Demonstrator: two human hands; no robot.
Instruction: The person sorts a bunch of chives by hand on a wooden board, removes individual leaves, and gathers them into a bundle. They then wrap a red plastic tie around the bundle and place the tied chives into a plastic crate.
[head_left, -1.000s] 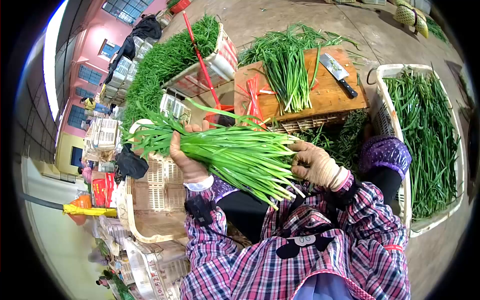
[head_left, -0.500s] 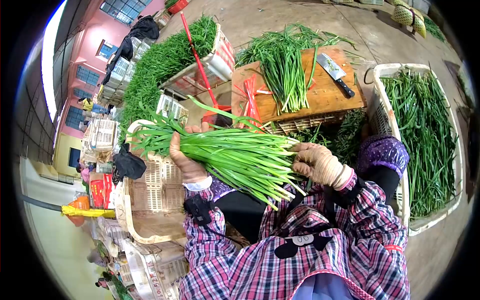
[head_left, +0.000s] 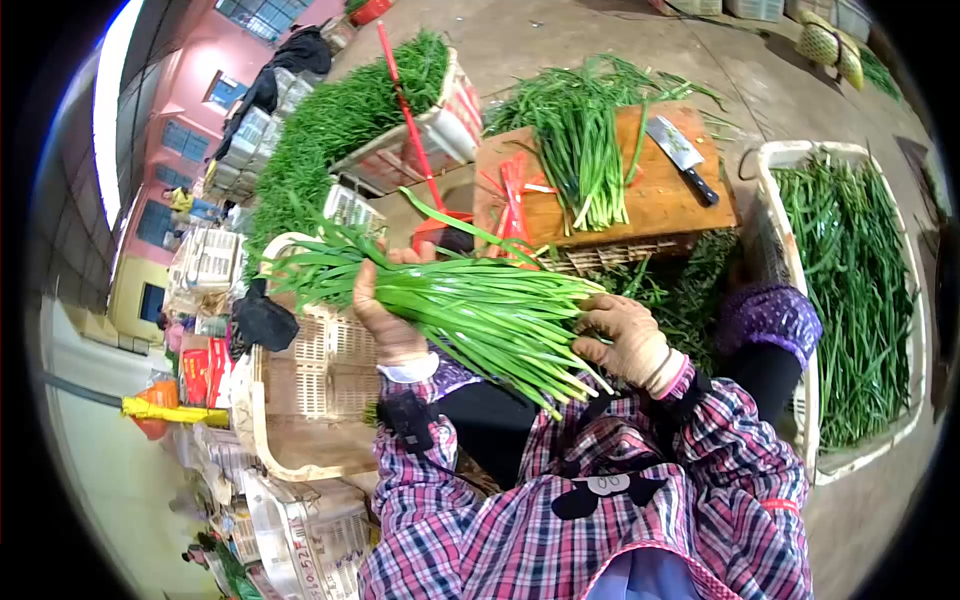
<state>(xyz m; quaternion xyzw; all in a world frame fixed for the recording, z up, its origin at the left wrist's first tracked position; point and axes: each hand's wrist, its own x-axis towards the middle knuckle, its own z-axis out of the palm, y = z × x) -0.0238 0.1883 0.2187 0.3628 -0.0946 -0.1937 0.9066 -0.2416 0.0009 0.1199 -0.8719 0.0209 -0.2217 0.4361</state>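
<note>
My left hand [head_left: 383,310] grips a thick bunch of green chives [head_left: 470,305] around its middle, leaf tips pointing left over a cream basket [head_left: 300,390]. My right hand [head_left: 622,338], in a tan glove, holds the pale cut ends of the same bunch at the right. Beyond the bunch lies a wooden cutting board [head_left: 660,195] with a loose pile of chives [head_left: 585,150], red ties [head_left: 512,195] and a cleaver [head_left: 682,155].
A white crate of chives [head_left: 850,290] stands at the right. Another crate heaped with chives [head_left: 400,110] sits at the back left with a red stick [head_left: 405,110] across it. More greens lie below the board. Stacked crates and a pink building fill the far left.
The bunch stays in both hands. My right hand has slid slightly left and down along the cut ends; the view has shifted a little downward.
</note>
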